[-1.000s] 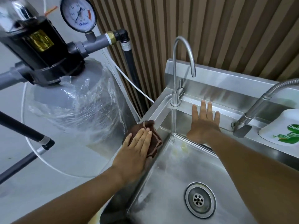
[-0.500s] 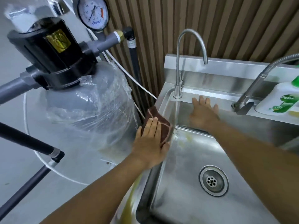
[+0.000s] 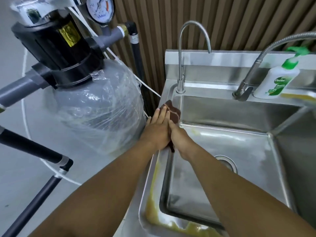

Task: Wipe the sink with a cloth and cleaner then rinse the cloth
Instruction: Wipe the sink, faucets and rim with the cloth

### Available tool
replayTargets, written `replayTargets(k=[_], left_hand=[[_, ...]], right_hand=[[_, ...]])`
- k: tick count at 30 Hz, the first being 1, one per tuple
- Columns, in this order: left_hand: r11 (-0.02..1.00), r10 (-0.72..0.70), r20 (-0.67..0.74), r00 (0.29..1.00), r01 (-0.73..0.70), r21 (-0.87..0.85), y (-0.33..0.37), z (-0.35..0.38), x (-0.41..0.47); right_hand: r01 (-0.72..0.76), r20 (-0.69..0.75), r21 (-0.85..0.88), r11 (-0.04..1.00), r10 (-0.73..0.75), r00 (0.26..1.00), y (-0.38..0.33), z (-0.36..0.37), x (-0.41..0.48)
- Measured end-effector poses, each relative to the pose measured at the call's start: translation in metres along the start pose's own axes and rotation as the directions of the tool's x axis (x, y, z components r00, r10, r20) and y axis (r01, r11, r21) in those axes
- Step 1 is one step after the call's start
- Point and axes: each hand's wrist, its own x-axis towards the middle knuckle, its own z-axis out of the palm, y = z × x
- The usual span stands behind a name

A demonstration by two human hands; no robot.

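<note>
On the left rim of the steel sink, the left grip lies flat, fingers straight, pressing a brown cloth to the metal. The right grip sits tight against its right side, touching the cloth; whether its fingers curl round the fabric cannot be told. Beyond the grips rises a gooseneck tap; well to their right stands a white cleaner bottle. Yellow residue streaks the rim nearer than the grips.
</note>
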Motion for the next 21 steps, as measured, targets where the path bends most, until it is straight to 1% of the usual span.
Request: replayTargets(k=[3, 4, 6, 8, 9, 11, 13, 15, 18, 19, 21], left_hand=[[1.000, -0.012, 0.047, 0.999, 0.011, 0.022, 0.000, 0.001, -0.003], [1.000, -0.006, 0.050, 0.999, 0.005, 0.020, 0.000, 0.002, -0.012], [1.000, 0.001, 0.061, 0.998, -0.003, 0.021, -0.002, 0.003, -0.040], [0.999, 0.018, 0.077, 0.997, -0.021, 0.028, -0.005, 0.012, -0.077], [0.998, 0.026, 0.089, 0.996, -0.030, 0.049, -0.004, 0.017, -0.100], [0.995, 0.055, 0.068, 0.996, -0.060, 0.085, -0.003, 0.029, -0.145], [0.991, 0.071, 0.028, 0.997, -0.073, 0.116, -0.005, 0.042, -0.172], [0.992, 0.039, 0.045, 0.998, -0.044, 0.118, -0.004, 0.043, -0.168], [0.992, 0.057, 0.054, 0.997, -0.062, 0.107, 0.000, 0.030, -0.125], [0.994, 0.031, 0.076, 0.997, -0.038, 0.103, 0.001, 0.021, -0.104], [0.995, -0.013, 0.106, 0.994, 0.003, 0.097, 0.004, 0.006, -0.067]], right_hand=[[0.008, 0.021, -0.026, 1.000, -0.008, 1.000, 0.004, 0.001, -0.008], [0.039, 0.026, -0.028, 0.999, -0.038, 0.999, 0.010, 0.002, -0.016], [0.086, 0.050, -0.059, 0.995, -0.083, 0.995, 0.027, 0.009, -0.040], [0.090, 0.064, -0.119, 0.989, -0.083, 0.995, 0.052, 0.017, -0.065], [0.058, 0.070, -0.140, 0.988, -0.049, 0.996, 0.068, 0.021, -0.078], [-0.002, 0.114, -0.152, 0.988, 0.019, 0.993, 0.088, 0.025, -0.105], [-0.073, 0.182, -0.111, 0.991, 0.092, 0.979, 0.093, 0.028, -0.125], [-0.099, 0.210, -0.066, 0.993, 0.110, 0.971, 0.085, 0.028, -0.128], [-0.014, 0.119, -0.058, 0.998, 0.021, 0.993, 0.057, 0.024, -0.097], [-0.006, 0.077, -0.042, 0.999, 0.009, 0.997, 0.046, 0.022, -0.084], [-0.024, 0.043, -0.039, 0.999, 0.025, 0.999, 0.023, 0.016, -0.062]])
